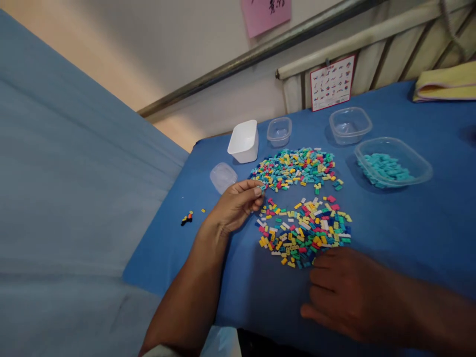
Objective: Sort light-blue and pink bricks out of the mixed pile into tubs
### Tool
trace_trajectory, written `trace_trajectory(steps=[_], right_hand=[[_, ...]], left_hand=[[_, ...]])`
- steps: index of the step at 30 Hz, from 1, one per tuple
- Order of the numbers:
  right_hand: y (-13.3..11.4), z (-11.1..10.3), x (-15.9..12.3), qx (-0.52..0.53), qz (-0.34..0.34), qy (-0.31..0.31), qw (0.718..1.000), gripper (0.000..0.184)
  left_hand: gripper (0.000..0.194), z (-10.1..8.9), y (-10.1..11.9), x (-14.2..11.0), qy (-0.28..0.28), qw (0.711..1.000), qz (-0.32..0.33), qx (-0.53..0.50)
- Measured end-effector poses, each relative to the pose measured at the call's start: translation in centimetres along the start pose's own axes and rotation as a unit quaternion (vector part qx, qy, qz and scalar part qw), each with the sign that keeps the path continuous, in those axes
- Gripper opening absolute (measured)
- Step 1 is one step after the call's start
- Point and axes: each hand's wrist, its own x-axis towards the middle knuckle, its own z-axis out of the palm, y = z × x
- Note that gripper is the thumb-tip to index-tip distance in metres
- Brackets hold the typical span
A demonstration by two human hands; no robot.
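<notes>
My left hand (238, 204) is closed in a pinch of thumb and forefinger at the left edge of the far pile of toy bricks (297, 163). A small turquoise building brick (262, 188) pokes out from its fingertips. My right hand (344, 290), in shadow, lies at the front of the near pile of mixed bricks (305, 230). Its fingers are curled, and whatever may be under them is hidden. Yellow, pink, white, green and blue bricks make up the near pile; turquoise ones are more common in the far pile.
A clear tub (420, 171) holds turquoise bricks at the right. Behind the piles stand a white tub (243, 143), a small clear tub (279, 132) and another clear tub (350, 126). A clear lid (223, 177) and several black, orange and yellow bricks (187, 218) lie left.
</notes>
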Motion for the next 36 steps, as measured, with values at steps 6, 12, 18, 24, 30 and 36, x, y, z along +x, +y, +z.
trace_trajectory(steps=[6,12,18,24,30,36], right_hand=[[0.5,-0.5,0.6,-0.005,-0.012,-0.007,1.000,0.038],[1.2,-1.3,1.3,0.000,-0.008,-0.061,0.998,0.044],[1.8,-1.0,1.3,-0.015,-0.017,-0.068,0.997,0.044],[2.1,-1.9,1.8,-0.015,0.012,-0.100,0.995,0.044],[2.1,-2.1,1.7,-0.019,0.015,-0.097,0.995,0.044],[1.9,-1.2,1.1,0.003,-0.002,-0.065,0.998,0.039]], left_hand=[[0.040,2.7,0.4,-0.1,-0.051,0.992,-0.013,-0.113],[0.033,9.2,1.4,2.6,-0.118,0.989,-0.049,-0.076],[0.014,17.5,3.3,7.9,-0.182,0.974,-0.020,0.133],[0.008,23.1,4.1,12.1,-0.237,0.790,0.158,0.543],[0.014,23.6,4.8,12.3,-0.202,0.713,0.279,0.610],[0.020,15.9,6.6,7.8,-0.146,0.736,0.292,0.592]])
